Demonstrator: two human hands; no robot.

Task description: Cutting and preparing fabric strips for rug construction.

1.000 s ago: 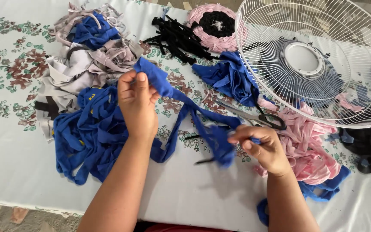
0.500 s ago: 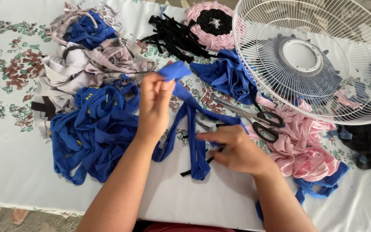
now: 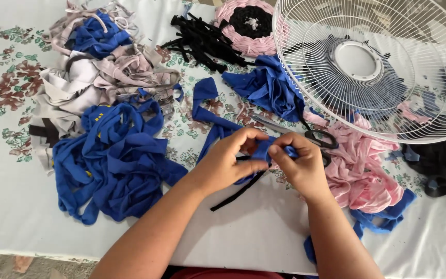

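Observation:
My left hand (image 3: 231,157) and my right hand (image 3: 300,163) meet at the table's middle, both pinching the same blue fabric strip (image 3: 207,111). That strip runs up and to the left from my fingers and lies flat on the cloth. A thin black strip (image 3: 236,194) hangs below my hands, and I cannot tell which hand holds it. Black-handled scissors (image 3: 316,137) lie just behind my right hand, partly hidden by it.
A heap of blue strips (image 3: 114,160) lies left, with grey and beige strips (image 3: 89,77) behind it. Black strips (image 3: 202,39) and a pink-and-black woven round (image 3: 249,23) sit at the back. A white fan grille (image 3: 383,67) covers the right, pink fabric (image 3: 362,165) below it.
My left hand has come down from holding the blue strip raised and moved right. My right hand moved left to meet it, and the strip now lies on the table.

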